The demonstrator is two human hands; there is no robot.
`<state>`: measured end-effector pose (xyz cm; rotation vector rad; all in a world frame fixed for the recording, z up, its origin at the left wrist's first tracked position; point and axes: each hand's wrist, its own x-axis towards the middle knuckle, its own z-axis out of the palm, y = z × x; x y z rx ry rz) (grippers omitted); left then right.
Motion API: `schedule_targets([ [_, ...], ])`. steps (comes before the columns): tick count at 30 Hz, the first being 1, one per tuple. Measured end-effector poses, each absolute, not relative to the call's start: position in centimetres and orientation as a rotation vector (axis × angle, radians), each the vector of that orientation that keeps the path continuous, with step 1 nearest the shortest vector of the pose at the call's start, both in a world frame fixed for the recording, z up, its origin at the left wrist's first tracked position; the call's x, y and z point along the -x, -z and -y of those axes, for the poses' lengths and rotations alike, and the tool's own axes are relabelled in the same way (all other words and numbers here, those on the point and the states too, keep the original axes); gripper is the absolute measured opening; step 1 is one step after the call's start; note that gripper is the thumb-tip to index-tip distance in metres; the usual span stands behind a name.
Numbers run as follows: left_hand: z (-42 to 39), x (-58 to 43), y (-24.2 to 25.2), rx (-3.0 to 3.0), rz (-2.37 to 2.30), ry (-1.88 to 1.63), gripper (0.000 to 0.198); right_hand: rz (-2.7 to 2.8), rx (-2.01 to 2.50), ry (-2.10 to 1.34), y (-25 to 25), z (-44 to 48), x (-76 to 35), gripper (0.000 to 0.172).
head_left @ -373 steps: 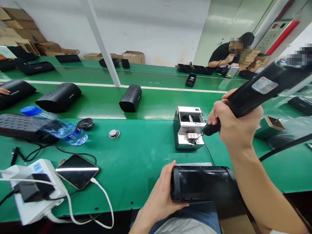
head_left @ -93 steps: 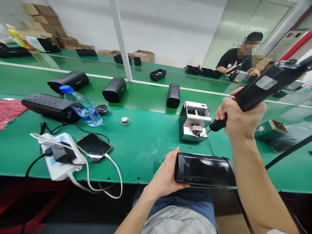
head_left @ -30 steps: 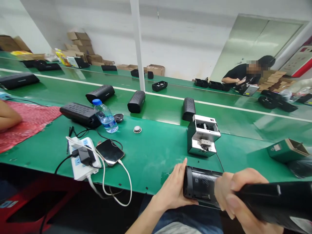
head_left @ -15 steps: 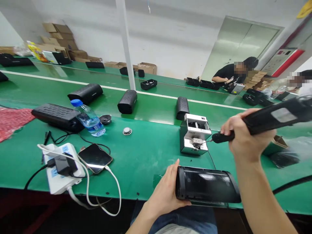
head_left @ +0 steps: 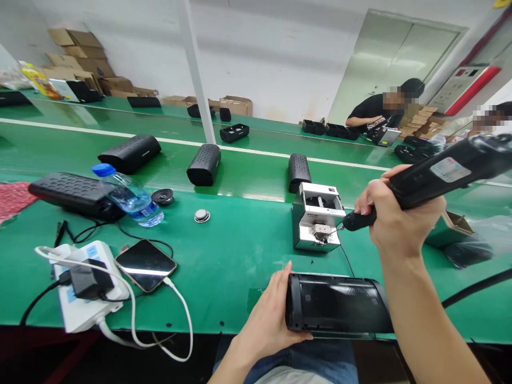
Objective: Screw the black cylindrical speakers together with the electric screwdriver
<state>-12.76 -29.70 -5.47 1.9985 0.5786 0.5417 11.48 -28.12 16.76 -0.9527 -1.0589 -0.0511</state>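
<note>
My left hand [head_left: 269, 306] is closed around the left end of a black speaker housing [head_left: 340, 305], which lies at the near edge of the green bench with its glossy face up. In my right hand [head_left: 404, 221] is a black electric screwdriver [head_left: 444, 173], fingers wrapped round its body. Its bit points left and meets the front outlet of a silver-and-black screw feeder [head_left: 319, 218]. Whether a screw is on the tip is too small to tell.
Left on the bench are a power strip [head_left: 90, 288] with cables, a phone [head_left: 146, 265], a water bottle [head_left: 132, 197] and a loose speaker driver [head_left: 202, 215]. Black speakers [head_left: 204, 164] stand on the green conveyor [head_left: 248, 173] beyond. A co-worker [head_left: 372, 109] sits far right.
The view has shifted, so bench things at left appear farther left. The screwdriver's bit stays at the feeder, and my left hand still holds the speaker housing.
</note>
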Motion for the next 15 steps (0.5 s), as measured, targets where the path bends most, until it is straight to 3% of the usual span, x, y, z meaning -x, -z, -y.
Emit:
schedule_targets([
  [15, 29.5, 12.8, 5.1, -2.042, -0.546, -0.577, 0.158, 1.009, 0.971, -0.007, -17.6, 30.2, -10.6, 0.02],
])
